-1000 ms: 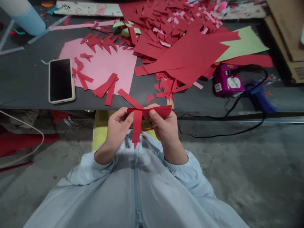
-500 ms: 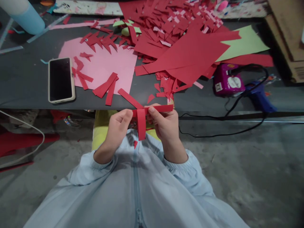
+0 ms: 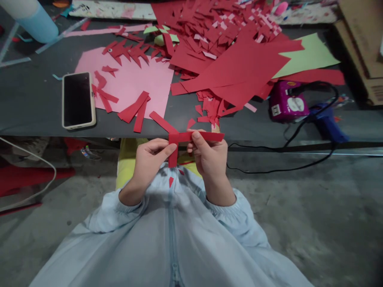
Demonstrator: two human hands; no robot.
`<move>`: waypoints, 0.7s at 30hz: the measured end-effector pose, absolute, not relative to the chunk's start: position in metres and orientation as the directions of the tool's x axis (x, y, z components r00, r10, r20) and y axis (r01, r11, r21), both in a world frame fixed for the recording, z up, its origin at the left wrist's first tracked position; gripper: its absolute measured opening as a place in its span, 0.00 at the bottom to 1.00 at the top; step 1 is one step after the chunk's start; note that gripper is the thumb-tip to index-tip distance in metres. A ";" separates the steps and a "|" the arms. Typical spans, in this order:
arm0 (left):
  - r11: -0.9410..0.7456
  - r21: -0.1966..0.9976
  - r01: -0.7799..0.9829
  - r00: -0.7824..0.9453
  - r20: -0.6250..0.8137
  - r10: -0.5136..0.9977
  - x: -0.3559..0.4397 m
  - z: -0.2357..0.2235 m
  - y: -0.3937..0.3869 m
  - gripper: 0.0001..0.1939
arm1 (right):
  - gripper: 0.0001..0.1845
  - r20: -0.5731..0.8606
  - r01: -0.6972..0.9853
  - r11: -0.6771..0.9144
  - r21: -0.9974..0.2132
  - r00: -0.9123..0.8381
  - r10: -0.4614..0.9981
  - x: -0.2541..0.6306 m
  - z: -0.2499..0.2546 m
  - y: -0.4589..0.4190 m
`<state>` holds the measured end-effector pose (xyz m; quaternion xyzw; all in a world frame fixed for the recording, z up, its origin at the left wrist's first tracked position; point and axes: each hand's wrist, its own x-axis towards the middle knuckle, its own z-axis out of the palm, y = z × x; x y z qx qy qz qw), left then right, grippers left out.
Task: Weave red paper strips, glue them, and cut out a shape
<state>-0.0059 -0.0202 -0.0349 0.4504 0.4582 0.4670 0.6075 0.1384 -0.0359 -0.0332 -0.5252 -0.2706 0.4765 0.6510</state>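
Observation:
Between my hands is a pair of red paper strips point(image 3: 172, 158), one hanging down and one reaching to the right, meeting in a corner. My left hand point(image 3: 152, 161) pinches the hanging part just below that corner, thumb on top. With thumb and fingers my right hand point(image 3: 209, 157) grips the sideways strip point(image 3: 214, 136) near its middle. A loose red strip point(image 3: 161, 120) lies at the table edge just behind the corner. More red strips point(image 3: 134, 108) rest on the pink sheet point(image 3: 149, 81). Small red scraps point(image 3: 171, 182) sit on my jacket.
A phone point(image 3: 78, 100) lies on the left of the dark table. Red paper pieces point(image 3: 239, 67) heap up across the middle and back. On the right are a purple box point(image 3: 287, 103) with a plugged-in cable and a blue glue gun point(image 3: 327, 121). A cardboard box point(image 3: 363, 48) stands beyond.
My left hand's pinch has moved from the sideways strip onto the hanging one. The hanging strip has shifted left to form a corner, and my right hand has moved slightly right.

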 end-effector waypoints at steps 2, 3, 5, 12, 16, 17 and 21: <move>0.170 0.972 -0.159 0.152 -0.146 0.978 -0.005 -0.035 -0.020 0.09 | 0.14 -0.143 -0.366 0.015 -0.930 0.400 0.905 0.138 -0.033 -0.035; 0.173 0.972 -0.157 0.155 -0.148 0.977 -0.005 -0.035 -0.020 0.09 | 0.13 -0.137 -0.377 0.026 -0.926 0.399 0.907 0.137 -0.033 -0.035; 0.171 0.974 -0.147 0.159 -0.148 0.976 -0.005 -0.036 -0.020 0.09 | 0.12 -0.127 -0.386 0.042 -0.921 0.401 0.907 0.137 -0.032 -0.034; 0.205 0.970 -0.127 0.226 -0.173 0.959 -0.009 -0.035 -0.019 0.10 | 0.14 -0.121 -0.340 0.026 -0.940 0.404 0.907 0.136 -0.032 -0.032; 0.245 0.955 -0.168 0.286 -0.190 0.939 -0.012 -0.030 -0.016 0.16 | 0.13 -0.118 -0.321 0.010 -0.947 0.376 0.919 0.138 -0.033 -0.033; 0.241 0.953 -0.182 0.276 -0.186 0.943 -0.013 -0.029 -0.016 0.17 | 0.12 -0.115 -0.324 0.010 -0.946 0.366 0.924 0.138 -0.033 -0.034; 0.207 0.964 -0.165 0.190 -0.175 0.966 -0.014 -0.028 -0.013 0.15 | 0.11 -0.122 -0.319 -0.009 -0.948 0.336 0.934 0.137 -0.034 -0.036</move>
